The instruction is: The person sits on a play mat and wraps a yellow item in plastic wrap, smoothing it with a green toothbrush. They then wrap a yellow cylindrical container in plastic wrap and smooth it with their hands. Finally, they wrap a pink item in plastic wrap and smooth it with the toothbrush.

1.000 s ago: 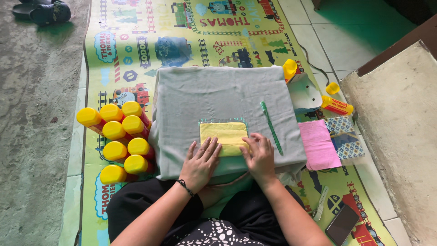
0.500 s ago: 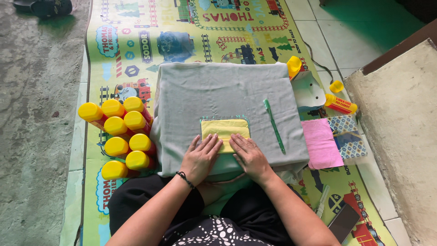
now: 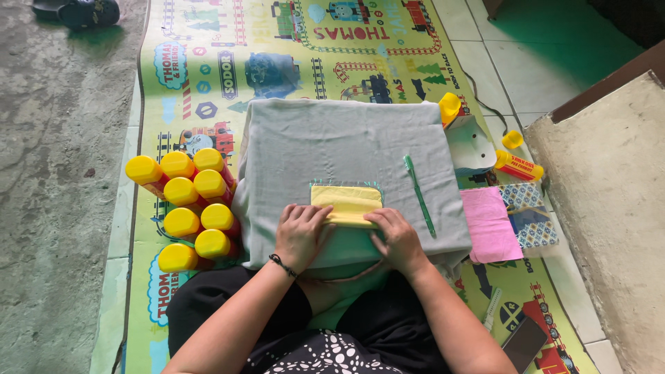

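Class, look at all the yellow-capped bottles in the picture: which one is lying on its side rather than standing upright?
The bottle to the right of the grey cloth, just above the pink paper. It lies flat on the mat, while the cluster of bottles on the left stands upright.

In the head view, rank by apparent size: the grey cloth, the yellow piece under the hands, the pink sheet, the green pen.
1. grey cloth, by far the largest.
2. pink sheet.
3. yellow piece, partly covered by the hands, so its place behind the pink sheet is unsure.
4. green pen.
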